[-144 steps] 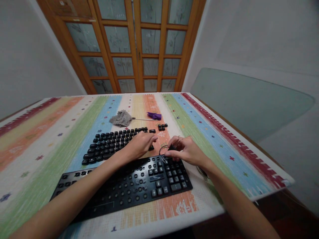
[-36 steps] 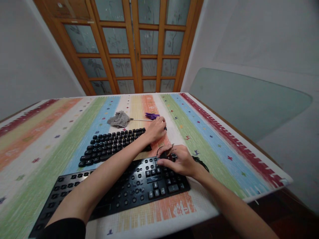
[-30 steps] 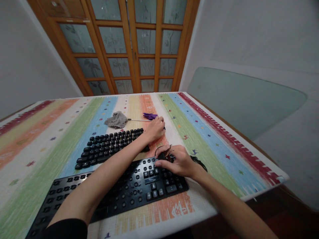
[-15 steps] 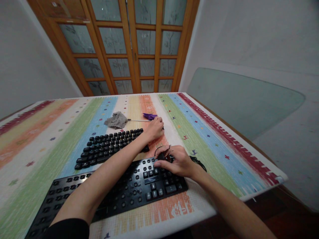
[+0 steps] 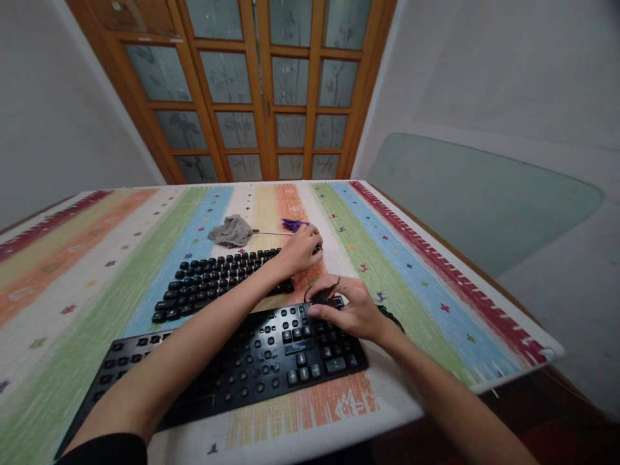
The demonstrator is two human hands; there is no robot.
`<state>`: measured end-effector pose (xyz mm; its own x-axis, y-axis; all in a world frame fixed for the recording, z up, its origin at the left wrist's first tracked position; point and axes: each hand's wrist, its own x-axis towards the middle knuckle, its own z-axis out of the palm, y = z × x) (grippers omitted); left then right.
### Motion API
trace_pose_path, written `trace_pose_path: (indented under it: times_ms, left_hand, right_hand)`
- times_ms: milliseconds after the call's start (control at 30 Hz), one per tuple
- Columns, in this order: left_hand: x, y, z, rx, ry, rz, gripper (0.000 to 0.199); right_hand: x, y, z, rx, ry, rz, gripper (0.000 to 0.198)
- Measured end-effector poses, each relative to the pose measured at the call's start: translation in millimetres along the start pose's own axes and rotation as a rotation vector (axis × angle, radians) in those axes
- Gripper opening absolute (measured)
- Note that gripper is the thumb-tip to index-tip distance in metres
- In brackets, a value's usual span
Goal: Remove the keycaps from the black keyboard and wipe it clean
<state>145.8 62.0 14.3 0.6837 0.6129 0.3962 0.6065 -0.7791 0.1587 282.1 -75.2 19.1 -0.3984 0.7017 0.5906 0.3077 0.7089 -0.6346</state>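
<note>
A black keyboard (image 5: 242, 368) lies along the near edge of the table; much of it is bare of keycaps, and the caps still on it sit towards its right end. Over its upper right corner, my right hand (image 5: 351, 310) grips a small dark tool (image 5: 320, 298) with a thin curved wire. My left hand (image 5: 303, 247) reaches across the keyboard, its fingers curled down past the right end of the rows of loose black keycaps (image 5: 208, 281). Something small and dark shows at those fingertips, too hidden to name.
Beyond the keycaps lie a crumpled grey cloth (image 5: 231, 231), a thin metal rod (image 5: 272, 232) and a purple item (image 5: 293, 225) partly behind my left hand. A black cable (image 5: 391, 318) is bundled right of the keyboard. A striped cloth covers the table (image 5: 426, 290).
The view has shifted slightly, so everything sits a little further right. Both hands keep nearly the same places, with only small finger movements.
</note>
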Motion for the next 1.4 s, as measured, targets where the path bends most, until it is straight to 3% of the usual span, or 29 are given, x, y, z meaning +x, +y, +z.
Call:
trace_pose_path:
  times_ms: [233, 433, 567, 900, 1133, 1400]
  left_hand:
    - [-70.6, 4.4, -35.4, -0.221, 0.039, 0.061, 0.011]
    - [-142.8, 20.1, -59.7, -0.319, -0.099, -0.055, 0.013]
    - [-171.2, 32.5, -63.6, -0.341, -0.091, -0.128, 0.014]
    - [-182.7, 42.0, -47.4, -0.396, -0.057, -0.138, 0.016]
    - [-186.3, 43.9, -48.6, -0.398, -0.066, -0.151, 0.017]
    - [-184.9, 44.2, -47.7, -0.380, -0.070, -0.165, 0.019]
  right_hand:
    - [-2.3, 0.6, 9.2, 0.045, -0.093, 0.044, 0.029]
    - [-4.5, 3.8, 16.4, 0.038, -0.139, 0.075, 0.032]
    - [-5.3, 3.5, 21.5, 0.028, -0.142, 0.073, 0.031]
    - [-7.3, -5.7, 35.5, -0.073, -0.194, -0.064, 0.030]
    - [-1.4, -8.1, 37.5, -0.074, -0.150, 0.168, 0.039]
    - [4.6, -5.2, 50.2, 0.097, -0.148, 0.330, 0.039]
